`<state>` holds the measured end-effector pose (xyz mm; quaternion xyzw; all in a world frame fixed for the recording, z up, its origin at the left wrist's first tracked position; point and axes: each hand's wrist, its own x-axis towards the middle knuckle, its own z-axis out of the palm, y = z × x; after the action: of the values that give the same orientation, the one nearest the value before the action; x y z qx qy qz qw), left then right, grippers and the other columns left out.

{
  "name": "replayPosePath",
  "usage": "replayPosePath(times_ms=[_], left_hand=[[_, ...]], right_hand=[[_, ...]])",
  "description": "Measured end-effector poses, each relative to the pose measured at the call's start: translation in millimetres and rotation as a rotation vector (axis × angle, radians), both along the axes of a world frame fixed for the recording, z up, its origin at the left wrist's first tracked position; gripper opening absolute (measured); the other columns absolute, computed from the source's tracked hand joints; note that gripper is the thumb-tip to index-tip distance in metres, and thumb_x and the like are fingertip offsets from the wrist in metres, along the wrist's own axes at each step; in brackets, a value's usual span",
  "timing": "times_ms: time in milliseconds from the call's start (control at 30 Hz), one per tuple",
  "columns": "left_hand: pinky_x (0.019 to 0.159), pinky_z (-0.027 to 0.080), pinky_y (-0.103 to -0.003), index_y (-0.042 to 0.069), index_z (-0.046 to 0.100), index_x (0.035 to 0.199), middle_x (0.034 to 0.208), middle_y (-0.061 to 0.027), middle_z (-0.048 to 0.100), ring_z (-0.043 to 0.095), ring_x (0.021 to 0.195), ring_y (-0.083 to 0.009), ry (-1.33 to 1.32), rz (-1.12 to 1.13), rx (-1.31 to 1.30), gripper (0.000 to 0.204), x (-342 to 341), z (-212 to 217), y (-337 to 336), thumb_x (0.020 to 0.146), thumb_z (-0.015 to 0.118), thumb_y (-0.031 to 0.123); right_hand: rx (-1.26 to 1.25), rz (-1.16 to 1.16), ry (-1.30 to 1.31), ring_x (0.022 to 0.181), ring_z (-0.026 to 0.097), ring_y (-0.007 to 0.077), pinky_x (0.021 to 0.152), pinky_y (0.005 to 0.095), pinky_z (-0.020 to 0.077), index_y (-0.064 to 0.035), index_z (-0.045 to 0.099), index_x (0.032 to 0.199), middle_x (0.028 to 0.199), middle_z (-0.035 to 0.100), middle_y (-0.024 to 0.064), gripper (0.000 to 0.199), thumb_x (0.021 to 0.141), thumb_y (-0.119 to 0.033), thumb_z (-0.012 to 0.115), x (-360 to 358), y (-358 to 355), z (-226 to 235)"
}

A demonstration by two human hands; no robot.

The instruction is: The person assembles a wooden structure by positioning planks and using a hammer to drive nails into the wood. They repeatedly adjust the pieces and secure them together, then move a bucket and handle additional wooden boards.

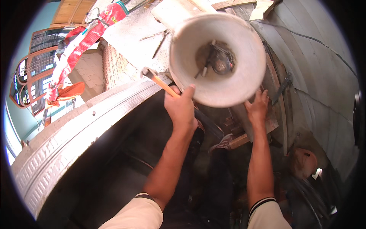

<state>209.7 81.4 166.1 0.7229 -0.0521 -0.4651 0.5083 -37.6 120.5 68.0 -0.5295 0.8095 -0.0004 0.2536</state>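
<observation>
In my left hand [180, 108] is a hammer [162, 83], its metal head up and to the left, the fingers wrapped round its orange handle. A dark bar [209, 123] runs below the fist, in line with the handle; whether it is part of the hammer I cannot tell. Beyond my hands stands a round off-white bucket [187, 82], with a bundle of dark cable and small tools [219, 59] inside. My right hand [258, 106] reaches just under the bucket's near right rim, fingers apart, against a wooden board [241, 119].
A pale ledge with a ridged moulding [91, 129] curves along the left. A dark rod-like tool [160, 45] lies on the light slab behind. Grey sheeting [324, 76] rises at the right. Below are my shoes, a wood block [239, 141] and a reddish round object [305, 162].
</observation>
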Motion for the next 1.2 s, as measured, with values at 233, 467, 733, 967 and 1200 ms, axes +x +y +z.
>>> replayPosePath(times_ms=[233, 467, 733, 967, 1200], left_hand=[[0.067, 0.052, -0.033, 0.012, 0.043, 0.098, 0.094, -0.0045, 0.055, 0.059, 0.078, -0.0151, 0.003, 0.176, -0.156, 0.036, 41.7, -1.5, -92.4, 0.090, 0.076, 0.000], [0.089, 0.070, -0.051, -0.014, 0.051, 0.121, 0.116, -0.0198, 0.058, 0.069, 0.100, -0.0312, 0.033, 0.391, -0.236, 0.037, 67.5, -18.3, -146.1, 0.092, 0.072, -0.004], [0.079, 0.071, -0.045, -0.018, 0.052, 0.117, 0.114, -0.0250, 0.063, 0.073, 0.094, -0.0314, 0.007, 0.781, -0.250, 0.030, 123.5, -57.8, -227.4, 0.096, 0.067, -0.003], [0.077, 0.068, -0.046, -0.024, 0.048, 0.113, 0.101, -0.0302, 0.070, 0.077, 0.084, -0.0381, -0.072, 1.084, -0.204, 0.038, 202.2, -69.2, -267.8, 0.091, 0.071, -0.003], [0.085, 0.071, -0.050, -0.021, 0.047, 0.111, 0.112, -0.0285, 0.062, 0.075, 0.092, -0.0410, -0.127, 1.236, -0.184, 0.035, 259.5, -80.5, -278.4, 0.094, 0.070, -0.003]], right_hand=[[0.208, -0.004, 0.144, 0.151, 0.023, 0.0694, 0.126, 0.0620, 0.0308, -0.0033, 0.036, 0.165, 0.166, 0.022, 0.0454, 0.112, 0.077, -0.041, 0.095, 19.8, -16.9, -17.7], [0.165, 0.011, 0.129, 0.152, 0.020, 0.0691, 0.125, 0.0626, 0.0313, -0.0017, 0.035, 0.166, 0.166, 0.021, 0.0460, 0.112, 0.079, -0.041, 0.094, 20.4, -10.8, -23.8], [0.228, 0.067, 0.088, 0.153, 0.021, 0.0673, 0.125, 0.0620, 0.0301, 0.0049, 0.034, 0.164, 0.166, 0.020, 0.0461, 0.113, 0.080, -0.042, 0.094, 13.3, -16.7, -14.4], [0.009, 0.085, -0.072, 0.159, 0.026, 0.0514, 0.128, 0.0546, 0.0269, 0.0032, 0.038, 0.161, 0.167, 0.026, 0.0409, 0.099, 0.085, -0.033, 0.089, 60.7, -146.6, 2.4], [0.079, 0.564, -0.065, 0.159, 0.017, 0.0575, 0.129, 0.0588, 0.0265, 0.0043, 0.024, 0.166, 0.171, 0.017, 0.0386, 0.111, 0.086, -0.035, 0.090, 206.7, -399.0, -46.9]])
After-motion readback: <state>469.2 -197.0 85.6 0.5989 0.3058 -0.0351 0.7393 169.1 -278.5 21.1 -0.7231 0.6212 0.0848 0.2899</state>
